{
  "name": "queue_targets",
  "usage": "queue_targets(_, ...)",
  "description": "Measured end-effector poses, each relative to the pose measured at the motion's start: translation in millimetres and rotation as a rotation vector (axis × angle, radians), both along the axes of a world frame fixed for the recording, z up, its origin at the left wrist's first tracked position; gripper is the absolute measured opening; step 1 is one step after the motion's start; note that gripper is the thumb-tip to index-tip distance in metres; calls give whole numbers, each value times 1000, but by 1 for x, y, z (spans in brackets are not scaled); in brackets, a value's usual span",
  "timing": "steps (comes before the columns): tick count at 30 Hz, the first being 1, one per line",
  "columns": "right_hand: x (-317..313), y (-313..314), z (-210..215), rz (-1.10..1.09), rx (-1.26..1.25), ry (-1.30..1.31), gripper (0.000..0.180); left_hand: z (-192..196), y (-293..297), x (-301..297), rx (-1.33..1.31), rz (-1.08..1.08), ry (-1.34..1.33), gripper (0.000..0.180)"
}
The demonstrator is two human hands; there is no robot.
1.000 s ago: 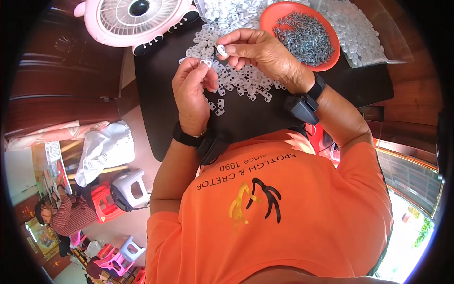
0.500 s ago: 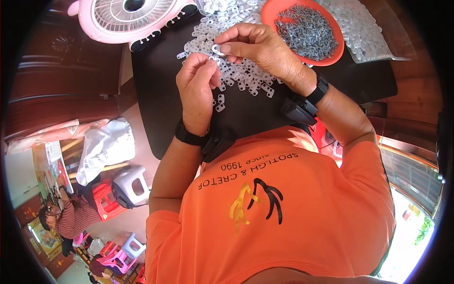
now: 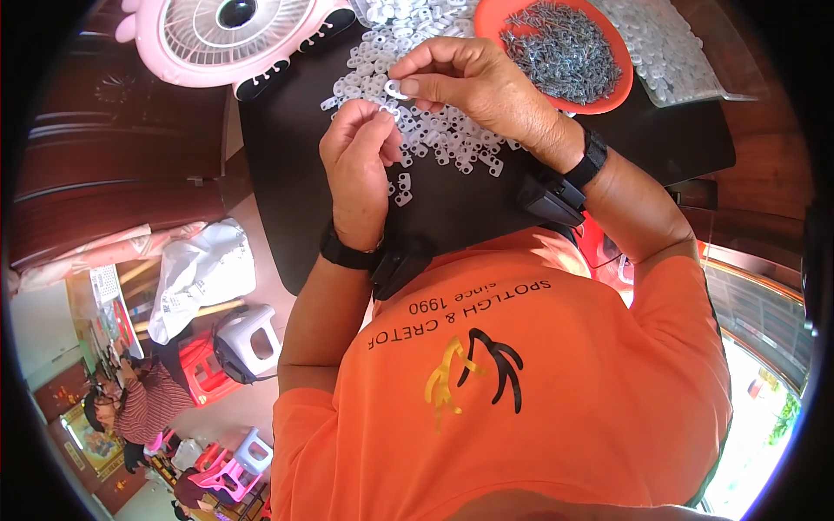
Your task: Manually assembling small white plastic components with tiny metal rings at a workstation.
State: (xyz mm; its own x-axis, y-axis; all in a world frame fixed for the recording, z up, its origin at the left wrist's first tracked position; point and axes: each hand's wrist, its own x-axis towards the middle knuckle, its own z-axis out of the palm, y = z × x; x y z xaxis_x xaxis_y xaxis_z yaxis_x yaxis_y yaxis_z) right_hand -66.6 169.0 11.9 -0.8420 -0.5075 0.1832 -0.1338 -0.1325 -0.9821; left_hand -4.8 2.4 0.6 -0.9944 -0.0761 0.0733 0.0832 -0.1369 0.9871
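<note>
The right hand (image 3: 473, 82) pinches a small white plastic ring-shaped clip (image 3: 395, 89) between thumb and forefinger, holding it just above the heap of small white plastic clips (image 3: 434, 130) that lies spread over the black bench (image 3: 295, 191). The left hand (image 3: 358, 165) is just beside it, below and to the left, fingers curled in narrow with the tips drawn together close to the held clip; whether they grip a piece of their own cannot be told. Both wrists carry black bands.

The heap runs from the bench's far edge toward the middle and thins to a few stray pieces near the left hand. A round orange plastic bowl of grey metal pins (image 3: 563, 52) stands near the right hand, toward the far right, its rim touching the heap's outer pieces. Just beyond it a clear plastic bag of white parts (image 3: 669, 52) lies over the far right corner. A pink and white round desk fan (image 3: 221, 35) sits at the far left corner, its base overhanging the bench's edge.

Bare black surface stays open on the left side and along the near edge, between the heap and the person's orange shirt (image 3: 521, 391). Past the left edge the floor drops away, with a white plastic bag (image 3: 195, 273) well apart from the hands.
</note>
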Motion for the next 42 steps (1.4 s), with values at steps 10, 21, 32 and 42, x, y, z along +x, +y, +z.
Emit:
queue_targets(10,0,0,-2,19,15,50,16,2,1,0,-19,2,-17,10)
queue_targets(21,6,-5,-9,9,113,135,16,-1,-1,1,-21,0,-2,11)
queue_targets(32,16,-12,-3,-82,257,269,31,-2,-2,0,133,-12,-67,18)
queue_targets(42,14,-8,2,-80,306,440,32,-2,-1,-2,-7,-47,-20,22)
